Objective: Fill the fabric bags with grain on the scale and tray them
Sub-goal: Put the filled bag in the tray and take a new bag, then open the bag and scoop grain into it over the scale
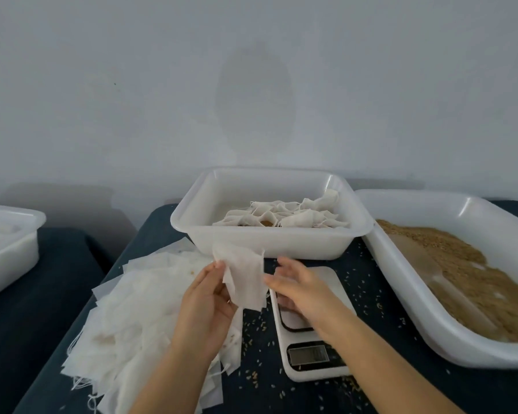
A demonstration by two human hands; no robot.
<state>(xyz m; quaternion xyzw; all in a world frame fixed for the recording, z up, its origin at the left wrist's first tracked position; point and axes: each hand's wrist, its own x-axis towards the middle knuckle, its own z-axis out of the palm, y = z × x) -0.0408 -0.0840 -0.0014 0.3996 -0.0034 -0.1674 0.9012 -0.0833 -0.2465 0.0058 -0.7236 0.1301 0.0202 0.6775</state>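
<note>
Your left hand pinches the empty white fabric bag; right hand fingers straight. Open its mouth above the white digital scale.

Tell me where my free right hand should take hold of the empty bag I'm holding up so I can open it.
Judging by its pose, pinch the fabric bag at its free right edge, coming from the right: the left hand already holds its left side, the right hand is alongside that edge.

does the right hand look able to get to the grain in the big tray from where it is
Probably yes. The right hand hovers over the scale, and the grain lies uncovered in the open tray just to its right, with only the low rim between them.
</note>
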